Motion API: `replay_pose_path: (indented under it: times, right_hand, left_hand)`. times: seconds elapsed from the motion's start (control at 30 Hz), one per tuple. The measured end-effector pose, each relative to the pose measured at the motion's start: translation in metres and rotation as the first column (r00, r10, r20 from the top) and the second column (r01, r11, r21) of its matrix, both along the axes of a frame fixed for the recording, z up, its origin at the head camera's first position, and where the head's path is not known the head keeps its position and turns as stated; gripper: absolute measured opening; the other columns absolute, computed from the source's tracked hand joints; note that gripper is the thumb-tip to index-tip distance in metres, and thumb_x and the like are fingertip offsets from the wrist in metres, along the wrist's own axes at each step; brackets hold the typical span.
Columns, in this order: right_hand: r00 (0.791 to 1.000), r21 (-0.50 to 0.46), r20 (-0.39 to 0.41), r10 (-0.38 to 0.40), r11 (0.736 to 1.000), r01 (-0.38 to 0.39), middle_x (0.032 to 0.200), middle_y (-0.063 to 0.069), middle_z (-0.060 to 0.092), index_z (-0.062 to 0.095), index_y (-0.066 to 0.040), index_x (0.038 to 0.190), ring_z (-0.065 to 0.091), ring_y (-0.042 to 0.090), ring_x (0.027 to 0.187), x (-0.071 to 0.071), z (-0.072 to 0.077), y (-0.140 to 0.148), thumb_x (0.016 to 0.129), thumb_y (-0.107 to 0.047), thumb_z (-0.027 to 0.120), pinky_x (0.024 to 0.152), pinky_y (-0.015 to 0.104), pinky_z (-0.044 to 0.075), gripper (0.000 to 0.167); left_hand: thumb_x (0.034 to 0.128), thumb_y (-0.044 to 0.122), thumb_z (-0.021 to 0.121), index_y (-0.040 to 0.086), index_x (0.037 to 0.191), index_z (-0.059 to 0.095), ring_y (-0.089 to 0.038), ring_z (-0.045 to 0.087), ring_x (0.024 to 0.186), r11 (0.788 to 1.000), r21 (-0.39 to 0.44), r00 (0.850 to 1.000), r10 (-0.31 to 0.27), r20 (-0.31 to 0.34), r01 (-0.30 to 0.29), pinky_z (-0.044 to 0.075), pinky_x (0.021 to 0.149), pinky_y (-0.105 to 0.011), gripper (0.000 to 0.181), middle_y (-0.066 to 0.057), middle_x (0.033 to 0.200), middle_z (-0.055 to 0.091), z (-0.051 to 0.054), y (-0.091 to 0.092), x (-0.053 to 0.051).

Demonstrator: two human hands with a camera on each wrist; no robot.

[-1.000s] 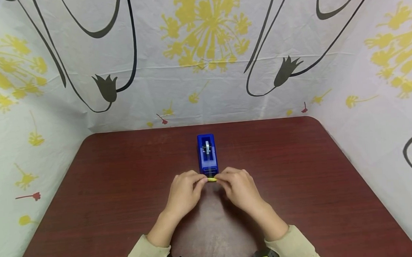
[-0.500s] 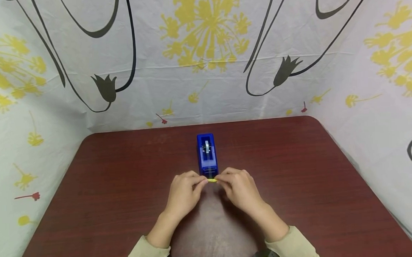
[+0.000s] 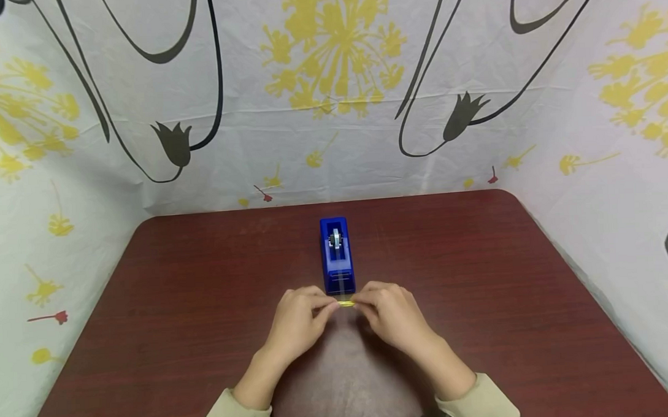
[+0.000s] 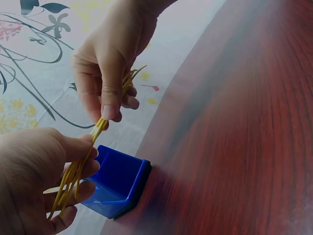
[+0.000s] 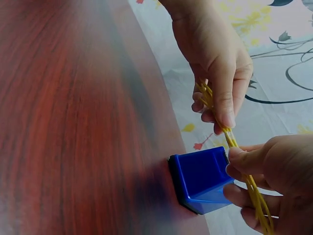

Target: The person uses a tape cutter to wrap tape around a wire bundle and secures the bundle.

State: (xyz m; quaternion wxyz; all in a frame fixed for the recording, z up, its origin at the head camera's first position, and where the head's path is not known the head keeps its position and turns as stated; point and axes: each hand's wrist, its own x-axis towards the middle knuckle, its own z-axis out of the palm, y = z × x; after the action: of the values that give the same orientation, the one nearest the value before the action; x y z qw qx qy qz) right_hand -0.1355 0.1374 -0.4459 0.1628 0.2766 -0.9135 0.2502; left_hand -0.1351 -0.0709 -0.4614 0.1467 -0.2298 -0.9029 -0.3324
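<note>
A bundle of thin yellow strands (image 4: pixel 76 171) is pinched between both hands just in front of the blue tape dispenser (image 3: pixel 337 257). My left hand (image 3: pixel 298 320) grips the bundle's left part between thumb and fingers. My right hand (image 3: pixel 394 314) pinches the other part; loose ends stick out past the fingers in both wrist views. Between the hands only a short stretch of yellow shows. A clear strip of tape (image 3: pixel 342 289) runs from the dispenser's front towards the bundle; its meeting point with the strands is hard to make out. The tape roll (image 3: pixel 336 239) sits inside the dispenser.
The dispenser stands on a dark red wooden table (image 3: pixel 214 268), its front towards the person. Behind and on both sides hangs a white floral cloth (image 3: pixel 242 101). Wrist-worn cameras show at the sleeves near the bottom edge.
Both hands have drawn back slightly towards the body with the yellow strands, away from the dispenser. More of the dispenser's front and the tape strip now show. The dispenser has stayed in place.
</note>
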Motion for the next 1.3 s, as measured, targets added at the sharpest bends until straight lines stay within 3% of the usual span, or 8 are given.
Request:
replay_pose_path:
  times: [0.37,0.7,0.83,1.07,1.3]
  right_hand:
    - [0.998,0.018,0.043,0.052,0.998,-0.052,0.085,-0.008,0.072,0.080,-0.014,0.092,0.067,0.008,0.075,0.005,0.001,0.001,0.084,-0.008,0.081,0.064,0.032,0.056,0.011]
    - [0.983,0.092,0.172,0.067,0.992,-0.084,0.088,-0.009,0.070,0.075,-0.015,0.098,0.064,0.006,0.075,0.005,0.004,-0.002,0.098,-0.016,0.067,0.063,0.031,0.054,0.007]
    - [0.984,0.083,0.163,0.074,0.993,-0.088,0.082,-0.008,0.067,0.075,-0.012,0.094,0.061,0.005,0.071,0.004,0.002,-0.002,0.097,-0.012,0.068,0.061,0.030,0.053,0.008]
    - [0.989,0.046,0.115,0.092,0.994,-0.097,0.080,-0.009,0.066,0.076,-0.014,0.092,0.059,0.004,0.068,0.002,0.001,-0.002,0.095,-0.011,0.071,0.060,0.029,0.052,0.006]
    - [0.994,0.052,0.065,0.093,0.994,-0.096,0.081,-0.010,0.067,0.078,-0.016,0.093,0.058,0.004,0.067,0.001,0.000,-0.002,0.094,-0.014,0.073,0.058,0.029,0.051,0.005]
  left_hand:
    - [0.0905,0.020,0.078,0.016,0.089,0.083,0.001,0.055,0.069,0.998,0.023,0.998,-0.059,0.022,0.059,0.043,0.074,-0.029,0.006,0.012,0.082,0.070,-0.002,-0.006,0.005]
    - [0.0900,0.021,0.078,0.016,0.091,0.082,-0.001,0.057,0.072,0.997,0.024,0.997,-0.066,-0.035,0.067,0.044,0.073,-0.029,0.006,0.011,0.084,0.070,-0.004,-0.005,0.006]
    - [0.0899,0.022,0.079,0.017,0.090,0.082,-0.002,0.058,0.073,0.997,0.006,0.996,-0.073,-0.052,0.073,0.044,0.075,-0.030,0.006,0.011,0.084,0.070,-0.003,-0.004,0.005]
    - [0.0909,0.024,0.077,0.018,0.090,0.080,-0.005,0.061,0.073,0.992,-0.097,0.993,-0.083,-0.085,0.075,0.045,0.077,-0.032,0.007,0.011,0.083,0.070,0.002,-0.004,0.002]
    - [0.0985,0.023,0.067,0.018,0.093,0.079,-0.007,0.060,0.071,0.980,-0.181,0.995,-0.092,-0.031,0.085,0.046,0.076,-0.033,0.015,0.011,0.081,0.068,0.006,-0.002,0.000]
